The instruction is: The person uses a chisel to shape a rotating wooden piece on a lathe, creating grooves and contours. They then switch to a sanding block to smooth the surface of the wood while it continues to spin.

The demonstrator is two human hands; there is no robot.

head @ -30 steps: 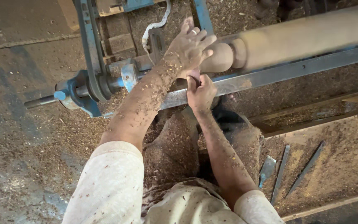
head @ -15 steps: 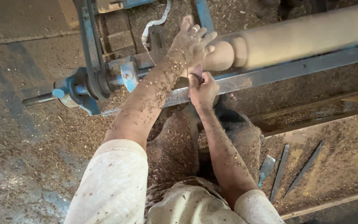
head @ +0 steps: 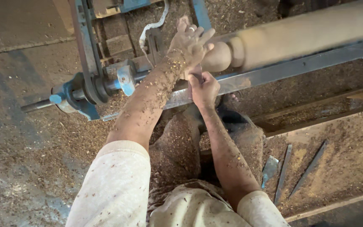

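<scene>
A long pale wooden spindle (head: 299, 35) is mounted in a blue metal lathe (head: 87, 90) and runs off to the upper right, blurred as if spinning. My left hand (head: 188, 42) lies over the rounded left end of the spindle, its fingers pressing a flat metal turning chisel (head: 196, 75) down on the steel rest bar (head: 282, 69). My right hand (head: 204, 86) grips the chisel's lower end just under the bar. Both forearms are speckled with wood chips. The chisel's tip is hidden under my left hand.
Sawdust covers the ground and my lap. Three spare flat chisels (head: 284, 172) lie in the shavings at lower right, beside wooden slats (head: 316, 117). A white cord (head: 152, 27) hangs over the lathe's headstock. Bare concrete floor (head: 17, 59) lies to the left.
Both hands have stayed at the spindle's left end with only slight shifts; the left fingers now lie a little flatter over the chisel.
</scene>
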